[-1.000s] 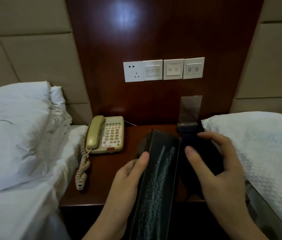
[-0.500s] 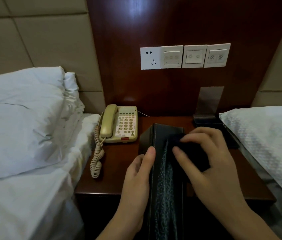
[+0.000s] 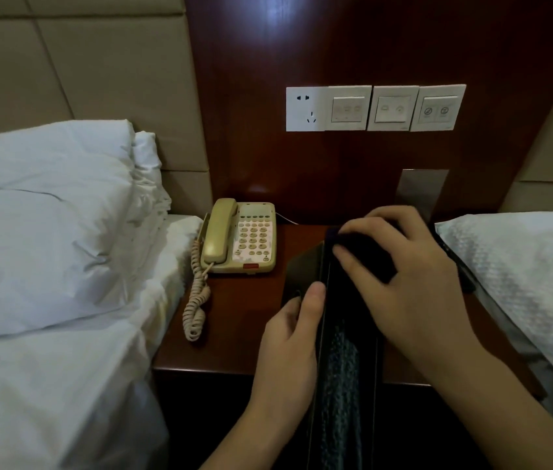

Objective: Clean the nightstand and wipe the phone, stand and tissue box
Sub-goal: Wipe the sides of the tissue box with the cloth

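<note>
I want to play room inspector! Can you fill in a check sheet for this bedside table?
Surface: dark wood nightstand, glossy.
Job's things: black tissue box held up; beige phone at back left; clear stand against the back panel.
Clutter: nothing seen.
Hands: left hand grips the box's side; right hand presses a dark cloth on the box.
Cables: coiled handset cord trailing forward.
Surroundings: white pillows either side; wall switches above.

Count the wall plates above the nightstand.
4, in one row on the wood panel: a socket at the left end, then three switch plates running right. None looks hidden.
</note>
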The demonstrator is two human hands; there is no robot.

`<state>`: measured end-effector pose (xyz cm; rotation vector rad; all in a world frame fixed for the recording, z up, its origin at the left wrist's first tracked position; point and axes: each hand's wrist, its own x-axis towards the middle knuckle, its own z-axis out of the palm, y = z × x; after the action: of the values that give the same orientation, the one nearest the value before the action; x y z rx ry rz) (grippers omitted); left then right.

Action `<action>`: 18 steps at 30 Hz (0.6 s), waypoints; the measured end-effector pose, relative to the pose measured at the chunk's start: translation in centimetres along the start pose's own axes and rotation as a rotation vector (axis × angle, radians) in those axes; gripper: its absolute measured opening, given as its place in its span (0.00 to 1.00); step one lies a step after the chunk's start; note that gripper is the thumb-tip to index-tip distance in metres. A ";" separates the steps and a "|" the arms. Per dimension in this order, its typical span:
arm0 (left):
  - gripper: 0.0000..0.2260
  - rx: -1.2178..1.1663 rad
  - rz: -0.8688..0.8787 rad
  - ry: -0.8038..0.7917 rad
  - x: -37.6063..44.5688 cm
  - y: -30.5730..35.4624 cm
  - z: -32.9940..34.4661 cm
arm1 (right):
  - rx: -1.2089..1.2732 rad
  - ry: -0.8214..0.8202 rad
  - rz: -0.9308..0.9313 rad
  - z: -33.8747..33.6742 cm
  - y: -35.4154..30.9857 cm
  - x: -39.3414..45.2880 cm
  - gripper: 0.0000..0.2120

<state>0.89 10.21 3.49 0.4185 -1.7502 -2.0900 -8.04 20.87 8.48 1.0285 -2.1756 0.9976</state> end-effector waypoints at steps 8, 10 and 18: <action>0.25 0.051 0.035 0.012 0.1 -0.6 -0.6 | -0.014 -0.117 -0.039 -0.9 -0.9 -2.2 0.10; 0.26 0.083 0.049 0.007 0.1 -0.6 -0.2 | -0.023 -0.041 0.014 -0.6 -0.8 -0.6 0.10; 0.24 0.056 0.043 0.017 0.0 -0.5 -0.5 | -0.040 -0.122 -0.033 -0.8 -1.6 -2.8 0.12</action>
<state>1.10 9.82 2.92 0.4099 -1.7957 -2.0053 -5.07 21.99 7.60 1.1292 -2.2598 0.8935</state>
